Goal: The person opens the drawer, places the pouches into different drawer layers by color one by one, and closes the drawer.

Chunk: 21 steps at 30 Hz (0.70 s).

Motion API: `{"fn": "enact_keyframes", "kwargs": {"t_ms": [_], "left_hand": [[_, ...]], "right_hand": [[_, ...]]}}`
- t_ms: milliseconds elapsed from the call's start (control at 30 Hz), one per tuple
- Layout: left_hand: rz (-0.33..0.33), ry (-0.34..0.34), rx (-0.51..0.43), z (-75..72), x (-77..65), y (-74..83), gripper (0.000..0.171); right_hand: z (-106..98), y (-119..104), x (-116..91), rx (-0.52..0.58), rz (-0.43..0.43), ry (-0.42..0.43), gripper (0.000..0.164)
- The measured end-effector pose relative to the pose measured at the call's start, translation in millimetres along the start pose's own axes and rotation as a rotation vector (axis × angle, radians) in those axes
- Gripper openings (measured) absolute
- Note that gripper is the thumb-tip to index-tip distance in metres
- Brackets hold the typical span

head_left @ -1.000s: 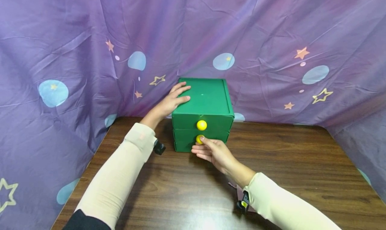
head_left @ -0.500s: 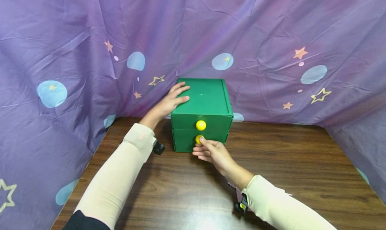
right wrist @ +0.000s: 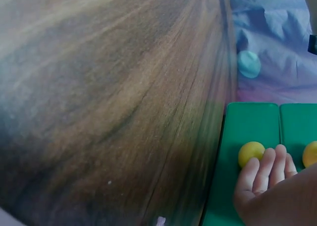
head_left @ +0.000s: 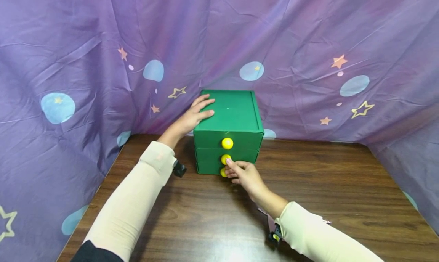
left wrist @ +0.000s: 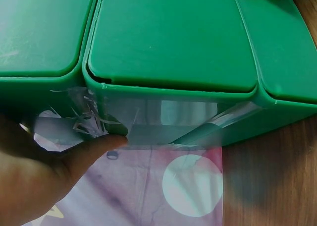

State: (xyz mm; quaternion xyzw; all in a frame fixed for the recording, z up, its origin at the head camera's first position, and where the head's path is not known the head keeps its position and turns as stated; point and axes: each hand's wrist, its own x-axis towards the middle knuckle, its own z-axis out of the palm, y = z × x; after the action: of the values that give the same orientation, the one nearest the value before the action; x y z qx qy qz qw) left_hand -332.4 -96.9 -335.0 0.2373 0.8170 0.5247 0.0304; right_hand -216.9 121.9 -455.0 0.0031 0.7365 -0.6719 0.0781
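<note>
A green cabinet (head_left: 236, 111) of three stacked drawers stands at the back of the table. Down its front run a yellow top knob (head_left: 227, 143), a middle knob (head_left: 225, 159) and a bottom knob (head_left: 223, 172). My left hand (head_left: 192, 118) lies on the cabinet's upper left edge with its fingers spread over the top. My right hand (head_left: 247, 178) is at the front, its thumb overlapping the middle knob in the head view. In the right wrist view its fingers (right wrist: 266, 169) reach between two knobs, right beside the bottom knob (right wrist: 251, 154), without wrapping round it.
A purple cloth item (head_left: 271, 222) lies partly under my right forearm on the brown wooden table (head_left: 199, 224). A purple curtain (head_left: 291, 33) with stars hangs close behind the cabinet. Clear tape (left wrist: 237, 117) shows on the cabinet's side.
My right hand's fingers have drawn slightly right and curled in a little, uncovering the bottom knob and more of the middle one. My left hand stays on the cabinet.
</note>
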Motion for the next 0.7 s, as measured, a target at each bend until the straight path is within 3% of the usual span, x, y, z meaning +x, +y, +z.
{"fn": "enact_keyframes", "kwargs": {"t_ms": [533, 700], "left_hand": [[-0.005, 0.005, 0.005, -0.3, -1.5, 2.0, 0.056], [0.003, 0.002, 0.009, 0.5, -0.7, 2.3, 0.055]], "right_hand": [[-4.6, 10.7, -7.4, -0.159, -0.056, 0.094, 0.037], [-4.6, 15.9, -9.3, -0.167, -0.029, 0.081, 0.038]]}}
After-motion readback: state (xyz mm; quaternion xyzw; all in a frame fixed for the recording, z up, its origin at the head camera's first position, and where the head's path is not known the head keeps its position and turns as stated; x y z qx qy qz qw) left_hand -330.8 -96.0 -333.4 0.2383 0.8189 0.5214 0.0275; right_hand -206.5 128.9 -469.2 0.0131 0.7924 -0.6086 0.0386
